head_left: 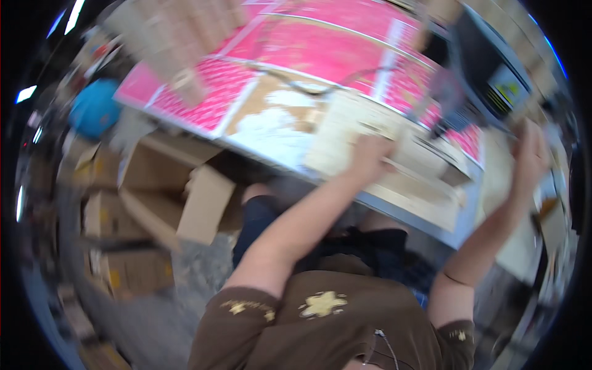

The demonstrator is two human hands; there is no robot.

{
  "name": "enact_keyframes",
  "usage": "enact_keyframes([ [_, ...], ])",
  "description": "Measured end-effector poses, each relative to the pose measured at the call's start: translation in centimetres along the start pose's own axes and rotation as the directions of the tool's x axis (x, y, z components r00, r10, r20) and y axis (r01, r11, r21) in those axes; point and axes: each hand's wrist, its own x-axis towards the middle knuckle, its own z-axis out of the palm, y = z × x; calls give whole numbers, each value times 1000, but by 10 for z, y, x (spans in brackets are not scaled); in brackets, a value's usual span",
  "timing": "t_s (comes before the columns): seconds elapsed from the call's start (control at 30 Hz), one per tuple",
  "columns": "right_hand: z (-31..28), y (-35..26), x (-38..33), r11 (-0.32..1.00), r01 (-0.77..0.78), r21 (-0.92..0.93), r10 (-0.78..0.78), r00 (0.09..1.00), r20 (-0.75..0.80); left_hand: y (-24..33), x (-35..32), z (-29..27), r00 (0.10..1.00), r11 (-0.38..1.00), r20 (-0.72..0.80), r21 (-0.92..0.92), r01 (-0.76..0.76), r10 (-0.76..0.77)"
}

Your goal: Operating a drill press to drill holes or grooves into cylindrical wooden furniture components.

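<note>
On the table's near edge my left hand [372, 155] rests on a pale wooden board [336, 132], its fingers curled down. Small light wood pieces [377, 128] lie right by its fingertips, and what it grips is too blurred to make out. Beside it, a wooden block fixture [425, 157] sits on the board, under the narrow tip of a dark grey machine [487, 55]. My right hand [531, 151] is raised at the machine's right side; motion blur smears its fingers, so any hold there is unclear.
Stacked wooden pieces [176, 37] stand at the far left of the pink-covered table [327, 40]. White material [274, 126] lies left of the board. An open cardboard box [206, 206] stands below the table's left edge, with closed boxes [135, 274] behind. A blue round object [95, 110] is farther left.
</note>
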Motion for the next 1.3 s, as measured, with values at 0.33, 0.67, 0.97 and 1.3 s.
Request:
enact_keyframes([
  [0.33, 53, 30, -122, 965, 250, 75, -233, 956, -179, 17, 4, 5, 993, 999, 116, 10, -37, 36],
  [0.67, 26, -5, -81, 934, 354, 55, -324, 899, -295, 13, 1, 3, 993, 1000, 121, 26, -17, 14],
  [0.97, 28, 10, 65, 982, 20, 186, -26, 999, 32, 12, 5, 2, 993, 1000, 115, -30, -8, 11],
  [1.3, 17, 82, -106, 974, 189, -127, -84, 815, 573, 10, 8, -9, 999, 987, 45, -161, -1, 9],
])
